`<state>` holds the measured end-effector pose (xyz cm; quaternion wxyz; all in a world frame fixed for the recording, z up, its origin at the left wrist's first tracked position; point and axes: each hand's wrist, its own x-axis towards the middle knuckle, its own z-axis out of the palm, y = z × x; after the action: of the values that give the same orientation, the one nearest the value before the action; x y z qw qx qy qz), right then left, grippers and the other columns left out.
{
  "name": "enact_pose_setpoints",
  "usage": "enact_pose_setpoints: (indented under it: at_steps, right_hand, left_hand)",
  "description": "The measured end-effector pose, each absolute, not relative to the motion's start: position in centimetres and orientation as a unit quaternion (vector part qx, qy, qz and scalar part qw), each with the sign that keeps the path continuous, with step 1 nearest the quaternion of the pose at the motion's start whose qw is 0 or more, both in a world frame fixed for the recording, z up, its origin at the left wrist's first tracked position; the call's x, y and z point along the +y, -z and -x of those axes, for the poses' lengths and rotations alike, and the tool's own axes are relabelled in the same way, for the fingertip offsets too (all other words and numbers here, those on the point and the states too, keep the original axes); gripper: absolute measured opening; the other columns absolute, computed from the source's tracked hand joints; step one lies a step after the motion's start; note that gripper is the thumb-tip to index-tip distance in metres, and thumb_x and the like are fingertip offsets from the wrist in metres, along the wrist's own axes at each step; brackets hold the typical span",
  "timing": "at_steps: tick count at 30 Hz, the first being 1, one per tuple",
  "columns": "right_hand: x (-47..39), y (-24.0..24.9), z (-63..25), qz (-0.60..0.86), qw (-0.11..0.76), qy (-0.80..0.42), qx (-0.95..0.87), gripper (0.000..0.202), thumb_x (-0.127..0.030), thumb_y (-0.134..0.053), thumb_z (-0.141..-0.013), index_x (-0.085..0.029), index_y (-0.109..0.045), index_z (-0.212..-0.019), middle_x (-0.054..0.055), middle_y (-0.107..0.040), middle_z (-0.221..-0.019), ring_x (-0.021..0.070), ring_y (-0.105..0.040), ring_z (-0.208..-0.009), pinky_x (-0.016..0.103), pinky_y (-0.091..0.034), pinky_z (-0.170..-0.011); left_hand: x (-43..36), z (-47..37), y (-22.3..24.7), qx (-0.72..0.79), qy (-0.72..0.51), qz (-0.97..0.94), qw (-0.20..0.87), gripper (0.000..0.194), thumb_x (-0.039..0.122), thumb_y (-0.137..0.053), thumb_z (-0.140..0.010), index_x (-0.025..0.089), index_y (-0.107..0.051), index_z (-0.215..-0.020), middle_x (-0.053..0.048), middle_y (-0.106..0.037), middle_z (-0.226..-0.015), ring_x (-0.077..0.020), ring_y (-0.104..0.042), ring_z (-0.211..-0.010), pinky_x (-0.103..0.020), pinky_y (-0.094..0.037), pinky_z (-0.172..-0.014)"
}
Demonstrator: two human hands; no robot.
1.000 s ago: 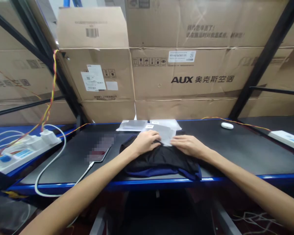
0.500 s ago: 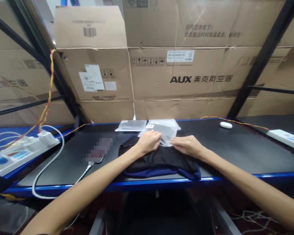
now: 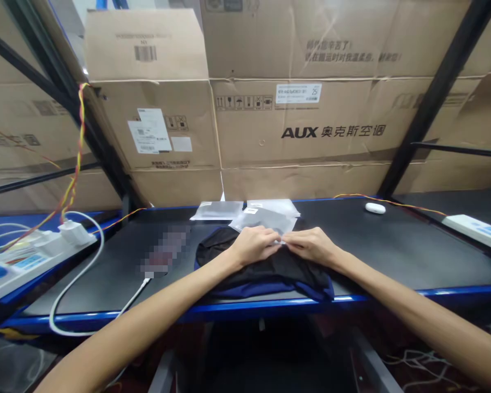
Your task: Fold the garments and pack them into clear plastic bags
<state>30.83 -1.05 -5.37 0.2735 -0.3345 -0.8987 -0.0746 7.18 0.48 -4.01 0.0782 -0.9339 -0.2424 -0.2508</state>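
Note:
Both hands meet at the near edge of a translucent plastic bag [image 3: 262, 219] with a small white label. My left hand [image 3: 257, 244] is closed on the bag's edge, its fingertips pinched together. Touching or nearly touching it, my right hand [image 3: 311, 245] pinches the same edge from the right. Black and dark blue cloth [image 3: 270, 275] lies bunched under the hands, near the table's front edge. Behind are two more translucent bags, one to the left [image 3: 217, 210] and one partly covered by the front bag [image 3: 284, 206].
On the black table [image 3: 393, 251], a blurred-out phone [image 3: 163, 254] with a white cable lies left. A white oval object [image 3: 375, 208] sits back right. Power strips stand left [image 3: 28, 256] and right [image 3: 477, 229]. Cardboard [image 3: 249, 131] forms the back wall.
My left hand has moved right and slightly down along the bag's edge to meet my right hand. My right hand has shifted slightly left. The view has shifted a little.

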Motion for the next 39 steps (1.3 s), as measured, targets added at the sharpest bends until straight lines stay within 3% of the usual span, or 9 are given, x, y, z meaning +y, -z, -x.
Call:
enact_pose_setpoints:
  at_steps: [6,19,26,29,33,36,39]
  right_hand:
    - [-1.1,5.4,-31.3,0.29,0.297,0.07,-0.907,0.026,-0.024,-0.05,-0.095,-0.023,-0.076,-0.099,0.004,-0.078,-0.103,0.0188,-0.075,-0.09,0.027,-0.059,-0.081]
    - [-2.1,4.8,-32.9,0.255,0.354,0.072,-0.897,0.019,-0.019,-0.058,-0.089,-0.023,-0.076,-0.095,0.003,-0.078,-0.1,0.0186,-0.076,-0.088,0.025,-0.06,-0.083]
    - [-2.2,4.8,-33.1,0.3,0.332,0.057,-0.893,0.021,-0.022,-0.055,-0.089,-0.026,-0.076,-0.089,0.001,-0.078,-0.101,0.0185,-0.076,-0.082,0.023,-0.06,-0.075]
    - [-2.3,4.9,-33.1,0.317,0.343,0.044,-0.883,0.021,-0.023,-0.055,-0.089,-0.026,-0.076,-0.089,0.001,-0.077,-0.101,0.0194,-0.076,-0.082,0.024,-0.061,-0.074]
    - [-2.5,4.9,-32.9,0.323,0.355,0.022,-0.877,0.023,-0.026,-0.054,-0.089,-0.026,-0.077,-0.093,0.001,-0.077,-0.103,0.0203,-0.076,-0.085,0.026,-0.061,-0.078]
    - [-2.6,4.9,-32.7,0.318,0.356,0.02,-0.878,0.024,-0.026,-0.054,-0.09,-0.026,-0.077,-0.094,0.001,-0.077,-0.103,0.0204,-0.076,-0.084,0.026,-0.062,-0.077]
    - [-2.7,4.9,-32.5,0.305,0.371,0.03,-0.877,0.024,-0.025,-0.054,-0.09,-0.024,-0.078,-0.095,0.002,-0.077,-0.101,0.0208,-0.076,-0.083,0.026,-0.062,-0.076]
  left_hand:
    - [0.6,-6.8,3.8,-0.215,0.21,0.937,0.176,0.028,0.029,-0.044,-0.1,0.02,-0.066,-0.086,-0.005,-0.068,-0.087,-0.0171,-0.062,-0.078,-0.027,-0.042,-0.061]
    - [1.5,0.9,1.2,-0.236,0.153,0.912,0.299,0.022,0.021,-0.049,-0.095,0.019,-0.061,-0.077,-0.004,-0.064,-0.082,-0.0177,-0.058,-0.08,-0.027,-0.042,-0.062]
    - [0.8,2.6,0.6,-0.32,0.132,0.893,0.287,0.015,0.016,-0.051,-0.089,0.017,-0.06,-0.078,-0.005,-0.064,-0.078,-0.0199,-0.06,-0.079,-0.028,-0.047,-0.062]
    - [0.8,1.5,0.6,-0.344,0.151,0.894,0.244,0.014,0.015,-0.053,-0.084,0.016,-0.064,-0.093,-0.008,-0.067,-0.095,-0.0228,-0.063,-0.092,-0.032,-0.053,-0.073]
    - [1.2,-0.9,1.2,-0.316,0.186,0.912,0.186,0.051,0.02,-0.059,-0.083,0.019,-0.054,-0.133,-0.011,-0.057,-0.136,-0.0265,-0.055,-0.123,-0.037,-0.049,-0.099]
    - [1.6,-2.6,1.9,-0.294,0.165,0.926,0.169,0.058,0.02,-0.06,-0.084,0.023,-0.049,-0.142,-0.009,-0.052,-0.143,-0.0257,-0.051,-0.129,-0.036,-0.047,-0.105]
    - [2.0,-3.5,2.4,-0.276,0.14,0.933,0.182,0.057,0.018,-0.057,-0.086,0.024,-0.048,-0.142,-0.009,-0.054,-0.142,-0.0244,-0.053,-0.128,-0.035,-0.05,-0.1]
